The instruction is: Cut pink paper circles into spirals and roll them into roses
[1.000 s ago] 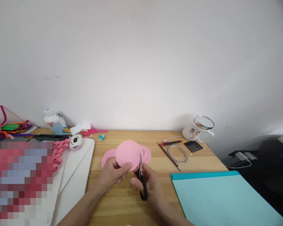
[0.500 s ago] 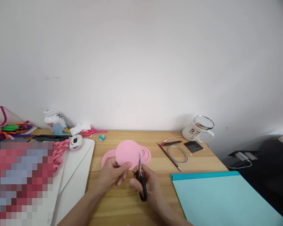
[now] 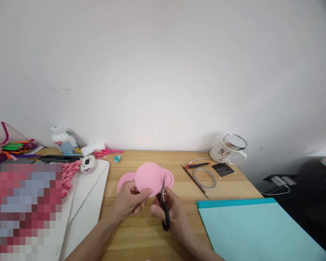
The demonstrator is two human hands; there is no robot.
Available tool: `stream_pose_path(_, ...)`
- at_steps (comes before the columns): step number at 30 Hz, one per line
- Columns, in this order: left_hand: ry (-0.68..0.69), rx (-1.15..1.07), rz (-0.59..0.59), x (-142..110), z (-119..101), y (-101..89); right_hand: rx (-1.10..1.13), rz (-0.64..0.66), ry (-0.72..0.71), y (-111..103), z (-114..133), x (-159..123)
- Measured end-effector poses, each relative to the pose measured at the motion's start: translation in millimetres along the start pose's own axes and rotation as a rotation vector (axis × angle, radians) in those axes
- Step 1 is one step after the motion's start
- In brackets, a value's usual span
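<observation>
Between the thumb and fingers of my left hand (image 3: pixel 133 198) is a round pink paper disc (image 3: pixel 149 178), held a little above the table. My right hand (image 3: pixel 171 208) grips black-handled scissors (image 3: pixel 165 214), with the blades pointing up at the disc's right edge. Whether the blades are parted around the paper I cannot tell. Behind the disc, more pink paper shows on the table: a rounded piece (image 3: pixel 123 180) to the left and a piece with curved cut-out lines (image 3: pixel 169 177) to the right.
A mug (image 3: pixel 225 149), a looped cable (image 3: pixel 204 177), a pencil (image 3: pixel 194 179) and a black card (image 3: pixel 222 169) lie to the right, behind light-blue sheets (image 3: pixel 255 232). On the left are white paper (image 3: pixel 89 203), pink scissors (image 3: pixel 110 152), a bottle (image 3: pixel 63 140) and pipe cleaners (image 3: pixel 13 148).
The disc has shifted slightly to the right in my left hand. The scissors dipped a little left and are now back right, still against the disc's right edge.
</observation>
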State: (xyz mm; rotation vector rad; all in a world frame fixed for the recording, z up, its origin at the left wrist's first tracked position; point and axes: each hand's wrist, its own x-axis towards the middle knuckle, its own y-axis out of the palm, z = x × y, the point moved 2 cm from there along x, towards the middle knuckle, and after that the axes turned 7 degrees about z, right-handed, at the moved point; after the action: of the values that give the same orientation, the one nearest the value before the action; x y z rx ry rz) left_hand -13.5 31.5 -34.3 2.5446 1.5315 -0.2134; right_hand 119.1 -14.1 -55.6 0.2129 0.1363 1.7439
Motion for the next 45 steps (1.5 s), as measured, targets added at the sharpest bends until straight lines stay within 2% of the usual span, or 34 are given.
stream_pose_path(11,0.012,-0.054,-0.012,0.7,1.7,-2.6,0.012,-0.02,0.026,0.2,-3.0,-1.1)
stream_pose_path(18,0.007,-0.121,0.106,1.0,4.8,0.5,-0.016,-0.016,0.065,0.0,-4.3,-1.4)
stream_pose_path(24,0.044,-0.107,0.057,0.9,2.6,-0.4,0.014,-0.02,0.079,0.8,-10.0,-1.4)
stream_pose_path(28,0.016,-0.071,0.041,1.1,3.5,-1.6,0.017,-0.002,0.042,0.4,-8.9,-0.7)
stream_pose_path(32,0.003,-0.032,0.049,0.8,4.3,-2.7,-0.014,0.028,0.008,-1.4,-5.2,0.5)
stream_pose_path(45,0.031,0.0,0.037,1.5,2.9,-3.8,-0.04,0.009,0.004,-3.1,-2.4,2.7)
